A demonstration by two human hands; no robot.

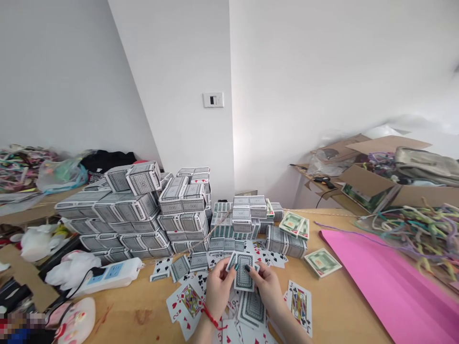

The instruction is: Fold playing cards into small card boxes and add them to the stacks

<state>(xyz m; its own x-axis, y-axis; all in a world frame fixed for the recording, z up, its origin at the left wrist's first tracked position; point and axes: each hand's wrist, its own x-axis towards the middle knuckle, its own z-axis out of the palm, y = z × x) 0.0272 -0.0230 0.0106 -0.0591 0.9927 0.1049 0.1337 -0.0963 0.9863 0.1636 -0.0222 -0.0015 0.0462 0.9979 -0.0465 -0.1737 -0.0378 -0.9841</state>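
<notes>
Both of my hands meet low in the centre, pinching a few playing cards (244,277) with their patterned grey-green backs up. My left hand (219,283), with a red cord bracelet at the wrist, grips the left side. On the right side, my right hand (266,285) has its thumb over the cards. Below them a face-down card (252,308) lies on loose face-up cards. A jack of diamonds (190,298) is left of my hands, and a jack of clubs (299,306) lies to the right. Behind rise bundled card stacks (182,220).
Taller card stacks (122,215) stand at the left. Green card boxes (322,263) sit to the right, beside a pink sheet (387,286). A white power strip (111,276) lies at left. Cardboard boxes (373,179) and fuzzy coloured stems (412,229) fill the far right.
</notes>
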